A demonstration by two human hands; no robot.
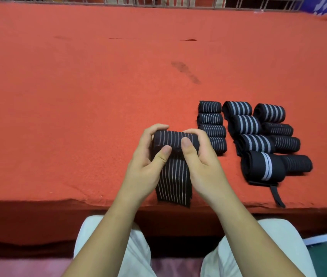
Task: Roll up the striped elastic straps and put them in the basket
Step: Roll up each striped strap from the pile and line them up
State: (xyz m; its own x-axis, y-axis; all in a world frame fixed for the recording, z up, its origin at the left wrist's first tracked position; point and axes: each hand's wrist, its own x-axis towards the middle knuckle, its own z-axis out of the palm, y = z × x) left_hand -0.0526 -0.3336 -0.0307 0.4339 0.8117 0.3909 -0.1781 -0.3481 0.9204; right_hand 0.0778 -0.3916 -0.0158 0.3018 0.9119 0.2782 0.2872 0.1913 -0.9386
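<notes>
A black elastic strap with thin pale stripes lies on the red cloth near the front edge, its far end wound into a roll. My left hand grips the roll's left side, thumb on top. My right hand grips its right side, thumb pressed on the roll. The flat tail runs back toward me between my wrists. Several rolled striped straps lie in rows just to the right. No basket is in view.
The red cloth-covered table stretches wide to the left and far side. More rolled straps with broad white stripes and one large roll with a loose black tab lie right. A metal railing lines the far edge.
</notes>
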